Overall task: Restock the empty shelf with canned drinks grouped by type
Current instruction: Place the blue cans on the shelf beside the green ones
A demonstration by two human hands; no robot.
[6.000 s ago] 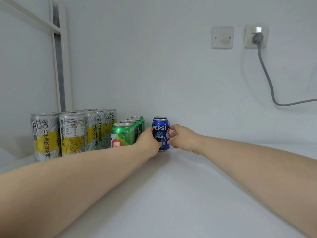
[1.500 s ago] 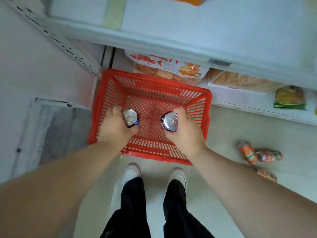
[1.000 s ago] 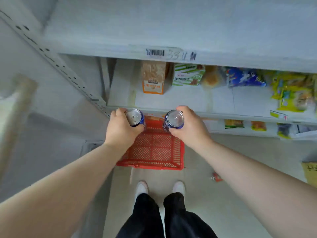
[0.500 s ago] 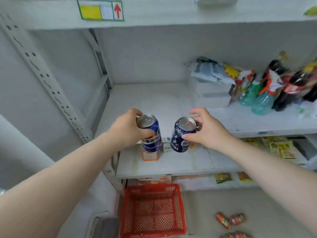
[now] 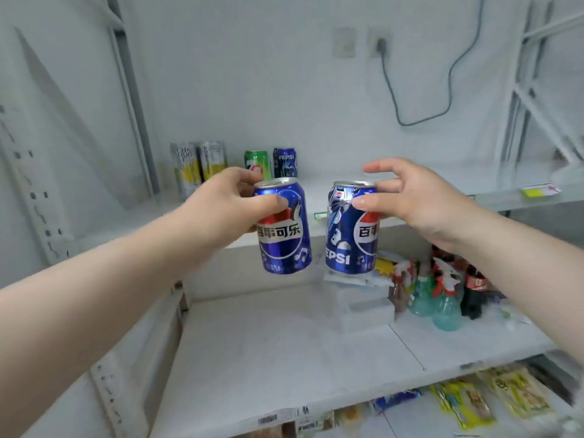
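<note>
The left hand (image 5: 221, 207) grips one Pepsi can (image 5: 284, 238), the right hand (image 5: 420, 200) a second Pepsi can (image 5: 346, 238), both best stood upright at 3 o'clock of the shelved Pepsi can (image 5: 285, 162).

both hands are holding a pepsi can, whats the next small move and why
Probably reach forward and set the left can and right can on the upper shelf beside the standing Pepsi can: it sits right of the green can, with bare shelf to its right.

Left hand (image 5: 218, 210): has lifted the left Pepsi can (image 5: 284, 238) out of the red basket up to the top shelf (image 5: 505, 192)
Right hand (image 5: 423, 203): raised likewise; the right Pepsi can (image 5: 346, 245), tilted before, is now upright
Red basket: gone from view
</note>
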